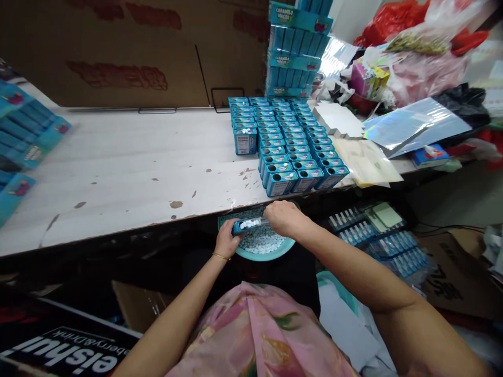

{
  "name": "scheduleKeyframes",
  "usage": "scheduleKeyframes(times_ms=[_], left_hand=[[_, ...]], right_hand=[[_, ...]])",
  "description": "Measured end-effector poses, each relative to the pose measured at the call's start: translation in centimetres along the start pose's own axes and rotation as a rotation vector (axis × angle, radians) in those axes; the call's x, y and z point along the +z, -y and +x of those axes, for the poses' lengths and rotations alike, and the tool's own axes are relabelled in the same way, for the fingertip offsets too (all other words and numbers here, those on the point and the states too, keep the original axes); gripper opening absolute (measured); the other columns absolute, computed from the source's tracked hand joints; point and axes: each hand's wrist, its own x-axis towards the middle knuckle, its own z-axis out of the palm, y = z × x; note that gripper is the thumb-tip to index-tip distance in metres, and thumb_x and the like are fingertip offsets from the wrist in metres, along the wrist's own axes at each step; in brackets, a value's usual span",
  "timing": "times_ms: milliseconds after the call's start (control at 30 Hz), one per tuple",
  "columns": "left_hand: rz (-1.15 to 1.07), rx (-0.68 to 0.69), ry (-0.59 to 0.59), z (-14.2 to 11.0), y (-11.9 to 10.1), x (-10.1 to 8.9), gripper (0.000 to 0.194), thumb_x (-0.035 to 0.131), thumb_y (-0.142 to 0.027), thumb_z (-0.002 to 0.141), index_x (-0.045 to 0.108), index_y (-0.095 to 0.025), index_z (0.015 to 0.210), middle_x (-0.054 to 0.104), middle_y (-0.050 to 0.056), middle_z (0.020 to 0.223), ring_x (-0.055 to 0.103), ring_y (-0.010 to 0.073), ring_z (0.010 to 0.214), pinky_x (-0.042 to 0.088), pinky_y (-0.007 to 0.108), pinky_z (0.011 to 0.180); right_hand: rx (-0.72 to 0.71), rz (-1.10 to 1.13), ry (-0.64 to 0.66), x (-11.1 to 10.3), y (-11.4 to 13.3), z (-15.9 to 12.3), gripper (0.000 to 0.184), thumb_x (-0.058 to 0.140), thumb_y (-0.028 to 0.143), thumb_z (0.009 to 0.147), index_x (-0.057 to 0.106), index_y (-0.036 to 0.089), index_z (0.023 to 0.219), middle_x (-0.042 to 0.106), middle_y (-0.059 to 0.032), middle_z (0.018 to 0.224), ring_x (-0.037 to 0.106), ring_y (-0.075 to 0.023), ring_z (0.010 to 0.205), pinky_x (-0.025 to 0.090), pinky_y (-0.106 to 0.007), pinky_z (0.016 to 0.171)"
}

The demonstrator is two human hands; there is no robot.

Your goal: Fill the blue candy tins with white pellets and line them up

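Observation:
My left hand [227, 240] grips the near end of a small blue candy box [236, 228], tilted on its side over a bowl. White candies [250, 224] lie in a row at its opening. Fingers curled, my right hand [286, 218] is closed on a clear plastic piece [264, 221] at the box's other end; its exact shape is partly hidden. Below both hands is the turquoise bowl [271, 257], holding many small pale candies [261, 244].
Rows of upright blue candy boxes [291, 141] stand on the white table [149, 173], with stacked blue display cartons [294, 50] behind. More cartons [31, 125] are at left. A cardboard sheet [137, 52] backs the table. Packed trays [396, 251] sit low at right.

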Motion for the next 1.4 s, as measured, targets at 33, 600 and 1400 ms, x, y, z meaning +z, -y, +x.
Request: scheduleKeyframes(times_ms=[33,600,1400], left_hand=[[-0.015,-0.005,0.006,0.1,0.1,0.0,0.034,0.054,-0.019,0.062,0.053,-0.018,0.096,0.053,0.005,0.093,0.051,0.0205,0.090,0.040,0.033,0.082],[-0.211,-0.147,-0.112,-2.0,1.9,-1.9,0.037,0.062,-0.031,0.062,0.052,-0.018,0.095,0.056,0.003,0.090,0.054,0.0171,0.084,0.042,0.031,0.079],[0.032,-0.031,-0.102,-0.5,-0.8,-1.1,0.033,0.054,-0.018,0.063,0.053,-0.019,0.096,0.055,0.005,0.095,0.051,0.0200,0.090,0.040,0.033,0.082]], right_hand=[[0.005,-0.001,-0.003,-0.1,0.0,0.0,0.027,0.041,0.011,0.075,0.060,0.013,0.093,0.063,-0.0145,0.085,0.059,-0.0227,0.082,0.043,-0.032,0.069],[0.332,0.335,0.076,16.7,-3.2,4.1,0.038,0.032,0.007,0.078,0.060,0.012,0.103,0.059,-0.0167,0.105,0.052,-0.0227,0.099,0.038,-0.032,0.082],[0.014,0.408,-0.109,4.8,-3.7,-0.1,0.032,0.041,0.016,0.074,0.065,0.026,0.095,0.064,-0.0025,0.093,0.056,-0.0169,0.089,0.039,-0.025,0.073]])
